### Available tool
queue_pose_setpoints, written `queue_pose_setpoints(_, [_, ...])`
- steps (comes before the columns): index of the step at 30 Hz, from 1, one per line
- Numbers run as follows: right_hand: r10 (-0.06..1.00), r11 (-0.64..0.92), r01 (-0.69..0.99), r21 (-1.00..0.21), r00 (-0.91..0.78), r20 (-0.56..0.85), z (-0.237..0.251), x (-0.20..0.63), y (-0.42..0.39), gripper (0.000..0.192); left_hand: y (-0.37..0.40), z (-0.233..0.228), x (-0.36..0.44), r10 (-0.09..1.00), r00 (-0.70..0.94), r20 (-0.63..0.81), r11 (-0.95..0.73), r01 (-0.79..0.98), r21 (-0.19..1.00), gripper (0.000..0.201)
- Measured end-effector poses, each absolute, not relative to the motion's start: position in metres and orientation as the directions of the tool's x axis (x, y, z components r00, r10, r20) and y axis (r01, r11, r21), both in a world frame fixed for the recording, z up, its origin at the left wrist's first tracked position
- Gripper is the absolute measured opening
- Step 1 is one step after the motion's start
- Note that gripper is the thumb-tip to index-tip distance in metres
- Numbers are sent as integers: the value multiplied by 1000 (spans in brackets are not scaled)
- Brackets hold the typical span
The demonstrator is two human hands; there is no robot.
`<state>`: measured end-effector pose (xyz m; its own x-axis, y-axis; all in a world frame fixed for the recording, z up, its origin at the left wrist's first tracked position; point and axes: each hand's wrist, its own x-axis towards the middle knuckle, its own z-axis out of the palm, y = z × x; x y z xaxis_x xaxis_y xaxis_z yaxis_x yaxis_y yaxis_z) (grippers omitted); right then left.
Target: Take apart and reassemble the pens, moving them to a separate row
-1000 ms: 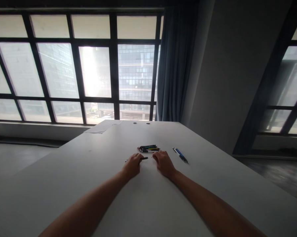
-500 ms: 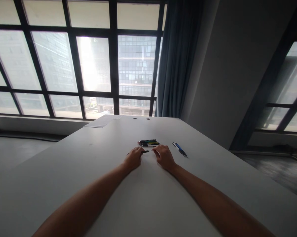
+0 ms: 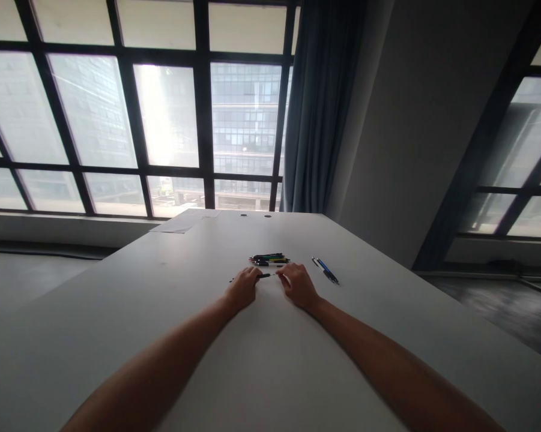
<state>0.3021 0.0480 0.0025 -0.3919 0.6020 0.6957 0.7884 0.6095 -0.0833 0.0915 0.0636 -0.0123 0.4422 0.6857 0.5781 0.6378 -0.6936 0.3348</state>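
My left hand [image 3: 243, 288] is closed around a dark pen [image 3: 265, 276], held low over the table with its thin tip pointing right. The pen's other end pokes out on the left side of the hand. Facing it, my right hand [image 3: 299, 285] pinches with thumb and forefinger right by the pen's tip. Whatever sits in that pinch is too small to make out. Just beyond both hands lies a pile of several pens [image 3: 269, 259], dark, white, green and yellow. Two pens, a blue one [image 3: 328, 268] and a black one [image 3: 325, 272], lie side by side to the right.
The white table [image 3: 234, 372] stretches away toward the windows. At its far left corner lies a sheet of paper [image 3: 178, 224]. Two dark round holes [image 3: 267, 216] show near the far edge. A blue-grey curtain [image 3: 310, 120] hangs behind, beside a wall.
The camera view has shifted slightly. Both hands keep almost the same pose, with the pen in the left and the right fingers by its tip.
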Motion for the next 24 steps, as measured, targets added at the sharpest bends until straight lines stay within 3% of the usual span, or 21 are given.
queue_pose_setpoints(24, [613,608,790,-78,-404,679,2,301,49,14,62,-9,91,669,475,571,-713,626,315,25])
